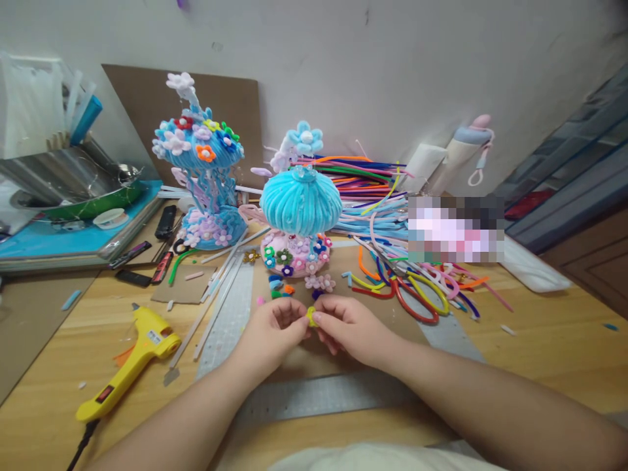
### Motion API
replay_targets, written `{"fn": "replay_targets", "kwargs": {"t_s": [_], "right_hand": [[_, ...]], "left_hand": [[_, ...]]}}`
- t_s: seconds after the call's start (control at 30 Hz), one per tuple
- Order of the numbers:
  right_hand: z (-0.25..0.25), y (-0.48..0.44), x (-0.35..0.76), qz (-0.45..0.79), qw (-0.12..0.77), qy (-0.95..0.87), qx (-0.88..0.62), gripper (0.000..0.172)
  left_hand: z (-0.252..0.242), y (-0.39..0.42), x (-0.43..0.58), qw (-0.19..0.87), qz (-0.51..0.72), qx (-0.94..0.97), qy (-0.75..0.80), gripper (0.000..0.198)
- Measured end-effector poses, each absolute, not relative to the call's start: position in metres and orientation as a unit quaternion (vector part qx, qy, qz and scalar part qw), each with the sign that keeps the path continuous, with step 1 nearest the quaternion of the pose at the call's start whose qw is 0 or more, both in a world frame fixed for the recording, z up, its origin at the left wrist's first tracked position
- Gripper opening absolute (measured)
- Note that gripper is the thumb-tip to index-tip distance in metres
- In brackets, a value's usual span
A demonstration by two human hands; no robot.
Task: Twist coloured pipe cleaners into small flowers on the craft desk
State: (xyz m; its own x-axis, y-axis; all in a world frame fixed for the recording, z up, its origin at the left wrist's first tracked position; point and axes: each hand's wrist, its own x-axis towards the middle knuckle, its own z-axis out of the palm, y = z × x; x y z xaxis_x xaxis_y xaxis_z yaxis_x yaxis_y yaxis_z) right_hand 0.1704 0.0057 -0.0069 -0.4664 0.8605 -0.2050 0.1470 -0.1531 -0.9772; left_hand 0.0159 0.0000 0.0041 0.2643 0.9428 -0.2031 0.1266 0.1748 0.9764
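Note:
Between my two hands is a small yellow pipe-cleaner piece, pinched at the fingertips. My left hand holds it from the left, thumb and fingers closed. From the other side, my right hand grips the same piece with its thumb on top. Just beyond my hands stands a blue domed pipe-cleaner figure, its pink base dotted with small flowers. Pale pink flowers and short coloured bits lie in front of that base. Brown cardboard lies beneath my hands on a grey cutting mat.
A taller flowered blue figure stands back left. The yellow glue gun lies at left, its cord trailing forward. Red-handled scissors lie right among pipe-cleaner scraps. Bundled pipe cleaners are behind. A metal bowl stands far left.

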Motion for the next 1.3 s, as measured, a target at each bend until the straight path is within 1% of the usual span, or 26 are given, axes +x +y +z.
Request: {"fn": "replay_targets", "kwargs": {"t_s": [0.1, 0.23, 0.43, 0.53, 0.77, 0.9, 1.03, 1.13, 1.3], "right_hand": [[-0.003, 0.007, 0.173, 0.666, 0.263, -0.566, -0.409, 0.023], [-0.003, 0.01, 0.175, 0.744, 0.255, -0.488, -0.377, 0.023], [-0.012, 0.01, 0.175, 0.812, 0.261, -0.414, -0.317, 0.021], [-0.013, 0.009, 0.174, 0.807, 0.275, -0.416, -0.315, 0.021], [-0.011, 0.007, 0.17, 0.764, 0.259, -0.453, -0.379, 0.027], [-0.014, 0.007, 0.171, 0.742, 0.271, -0.458, -0.409, 0.026], [-0.016, 0.004, 0.17, 0.701, 0.304, -0.493, -0.416, 0.029], [-0.014, 0.003, 0.169, 0.699, 0.314, -0.499, -0.405, 0.032], [-0.013, 0.002, 0.17, 0.713, 0.304, -0.498, -0.39, 0.032]], "left_hand": [[0.004, 0.001, 0.013, 0.574, 0.331, 0.566, 0.49, 0.009], [0.006, 0.001, 0.008, 0.542, 0.32, 0.615, 0.475, 0.01], [0.009, -0.004, 0.009, 0.452, 0.33, 0.678, 0.477, 0.007], [0.007, -0.005, 0.01, 0.431, 0.339, 0.673, 0.497, 0.006], [0.004, -0.007, 0.008, 0.299, 0.322, 0.745, 0.502, 0.009], [0.001, -0.009, 0.008, 0.278, 0.323, 0.754, 0.499, 0.01], [-0.001, -0.011, 0.008, 0.261, 0.312, 0.765, 0.499, 0.011], [0.0, -0.013, 0.008, 0.249, 0.313, 0.78, 0.481, 0.012], [0.001, -0.012, 0.009, 0.241, 0.329, 0.786, 0.465, 0.012]]}}
